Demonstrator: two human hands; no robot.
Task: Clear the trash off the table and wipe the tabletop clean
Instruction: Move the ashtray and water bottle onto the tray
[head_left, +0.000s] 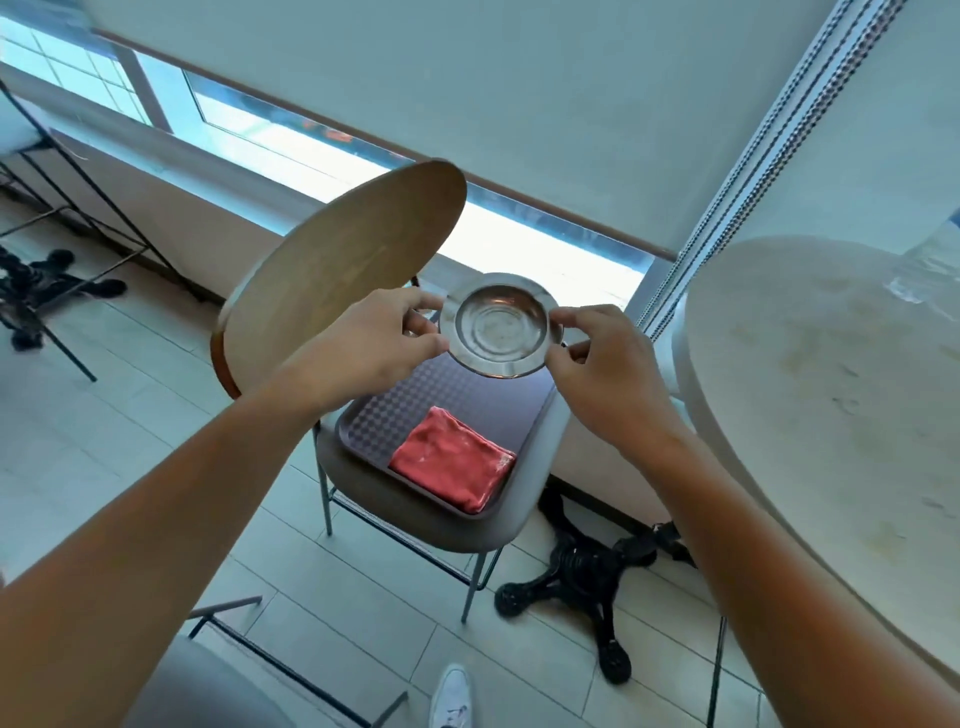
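Nearest us, at the bottom edge, a white shoe (451, 696) stands on the pale tiled floor (130, 415), and both our bare forearms reach forward and up from the lower corners. Past them is a chair (441, 525) with a grey seat and thin metal legs, and on that seat lies a dark tray (467, 395) with a checkered surface. A folded red cloth (452, 465) lies on the near right part of the tray. Above the far end of the tray we hold a round metal dish (501, 323) in the air, its hollow side facing us. Our left hand (363, 343) pinches the dish's left rim between thumb and curled fingers, and our right hand (605, 369) pinches the right rim in the same way, so the dish hangs between the two hands and touches nothing else. To the right, the round pale table (810, 395) fills the edge of the view, its top marked with faint stains, and a clear plastic wrapper (930, 270) lies near its far side. The table's black foot (582, 566) stands on the floor beside the chair. Behind the dish rises the chair's round wooden back (348, 260), and beyond it the window (322, 156) with its lowered blind (519, 93).
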